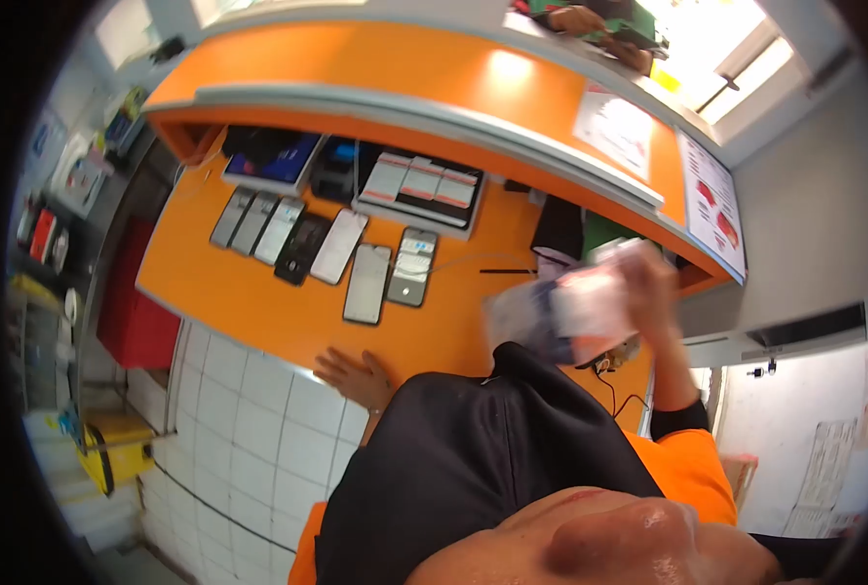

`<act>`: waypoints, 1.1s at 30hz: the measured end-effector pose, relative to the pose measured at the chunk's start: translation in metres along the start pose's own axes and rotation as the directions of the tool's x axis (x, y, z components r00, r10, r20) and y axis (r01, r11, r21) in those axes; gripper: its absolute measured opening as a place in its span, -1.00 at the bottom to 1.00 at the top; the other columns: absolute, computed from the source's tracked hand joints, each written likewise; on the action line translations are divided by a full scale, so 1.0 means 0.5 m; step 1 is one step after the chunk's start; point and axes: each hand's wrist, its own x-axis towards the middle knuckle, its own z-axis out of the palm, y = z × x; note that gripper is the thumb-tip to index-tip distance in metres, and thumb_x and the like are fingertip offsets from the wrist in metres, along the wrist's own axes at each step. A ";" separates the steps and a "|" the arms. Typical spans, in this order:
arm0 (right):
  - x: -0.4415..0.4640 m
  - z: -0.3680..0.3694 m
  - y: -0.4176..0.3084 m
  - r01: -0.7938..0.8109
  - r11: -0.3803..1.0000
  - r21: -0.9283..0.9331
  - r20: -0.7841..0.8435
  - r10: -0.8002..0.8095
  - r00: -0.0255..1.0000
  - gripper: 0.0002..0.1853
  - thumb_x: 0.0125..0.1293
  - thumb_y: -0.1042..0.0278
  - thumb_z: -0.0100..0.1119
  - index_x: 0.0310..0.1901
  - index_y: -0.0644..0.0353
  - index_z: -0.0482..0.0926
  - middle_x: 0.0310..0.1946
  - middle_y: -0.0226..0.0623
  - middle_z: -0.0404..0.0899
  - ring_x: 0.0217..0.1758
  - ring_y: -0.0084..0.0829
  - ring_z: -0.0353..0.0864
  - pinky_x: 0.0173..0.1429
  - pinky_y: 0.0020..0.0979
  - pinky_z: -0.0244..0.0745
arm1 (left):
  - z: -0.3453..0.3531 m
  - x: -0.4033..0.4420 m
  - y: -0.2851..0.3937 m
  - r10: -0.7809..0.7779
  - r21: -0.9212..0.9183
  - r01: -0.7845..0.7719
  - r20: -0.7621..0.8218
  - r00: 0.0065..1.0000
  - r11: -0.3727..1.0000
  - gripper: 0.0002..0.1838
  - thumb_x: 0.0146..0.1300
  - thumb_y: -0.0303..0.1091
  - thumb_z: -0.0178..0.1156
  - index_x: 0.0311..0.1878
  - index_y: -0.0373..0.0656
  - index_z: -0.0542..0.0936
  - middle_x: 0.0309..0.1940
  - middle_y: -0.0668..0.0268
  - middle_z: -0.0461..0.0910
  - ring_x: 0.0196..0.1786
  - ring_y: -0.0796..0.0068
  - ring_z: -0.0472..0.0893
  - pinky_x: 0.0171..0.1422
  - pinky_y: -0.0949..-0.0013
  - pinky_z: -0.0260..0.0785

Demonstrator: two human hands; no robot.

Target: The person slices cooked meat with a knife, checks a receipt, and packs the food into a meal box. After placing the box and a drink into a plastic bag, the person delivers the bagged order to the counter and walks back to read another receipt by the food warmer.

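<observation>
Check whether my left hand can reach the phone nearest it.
Probably yes: your left hand lies spread at the edge of the desk, with only bare orange surface before that phone.

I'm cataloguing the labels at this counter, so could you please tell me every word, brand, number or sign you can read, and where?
No text is legible.
Three printed slips: too small.
Rightmost smartphone's screen: too small.
White sheet on the counter top: too small.
Poster with red pictures: too small.
Wall notice: too small.
Packet in the right hand: motion-blurred.
</observation>
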 end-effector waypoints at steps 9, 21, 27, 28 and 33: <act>0.431 -0.356 -0.026 -0.038 0.793 -0.608 -0.390 -0.256 0.884 -0.43 0.34 0.01 -0.03 -0.41 0.55 0.54 -0.46 0.26 0.56 -0.37 0.10 0.55 -0.18 0.03 0.42 | -0.049 0.002 0.033 -0.159 0.007 0.161 0.176 0.971 0.987 -0.15 0.24 0.11 0.00 0.47 -0.15 0.02 0.49 -0.06 -0.21 0.52 -0.20 -0.29 0.42 -0.32 -0.26; 0.796 -0.266 0.564 -0.284 0.667 -0.689 -0.275 0.122 0.954 -0.46 0.30 -0.09 -0.03 0.08 0.20 0.53 0.05 0.01 0.53 0.14 0.01 0.50 0.21 -0.26 0.36 | -0.029 0.005 0.029 -0.109 0.038 0.106 0.088 0.990 0.994 -0.20 0.22 0.10 0.02 0.46 -0.08 0.10 0.49 0.03 -0.09 0.52 -0.13 -0.20 0.43 -0.22 -0.15; 0.795 -0.200 0.564 -0.135 0.622 -0.772 -0.188 -0.021 0.982 -0.39 0.27 -0.22 -0.05 0.13 0.12 0.50 0.09 -0.07 0.53 0.17 -0.02 0.49 0.24 -0.21 0.35 | -0.031 0.008 0.039 -0.084 0.080 0.079 0.055 0.995 0.994 -0.21 0.19 0.04 0.08 0.44 -0.06 0.14 0.47 0.02 -0.04 0.51 -0.15 -0.13 0.43 -0.18 -0.07; 0.787 -0.173 0.559 -0.281 0.756 -0.591 -0.321 0.099 0.942 -0.39 0.27 -0.22 -0.05 0.15 0.10 0.49 0.09 -0.06 0.53 0.18 -0.04 0.49 0.24 -0.18 0.36 | -0.032 0.008 0.042 -0.081 0.100 0.077 0.043 0.996 0.992 -0.21 0.17 0.00 0.12 0.43 -0.07 0.16 0.46 0.00 0.00 0.49 -0.18 -0.08 0.43 -0.16 -0.05; 0.607 -0.089 0.298 -0.175 0.762 -0.624 -0.558 -0.276 0.783 -0.54 0.27 -0.01 0.12 0.07 0.13 0.58 -0.06 -0.08 0.62 -0.02 -0.16 0.62 0.05 -0.24 0.47 | -0.029 0.006 0.035 -0.067 0.132 0.059 0.057 0.996 0.989 -0.14 0.16 0.12 0.12 0.45 -0.08 0.12 0.48 0.01 -0.08 0.52 -0.14 -0.19 0.38 -0.27 -0.04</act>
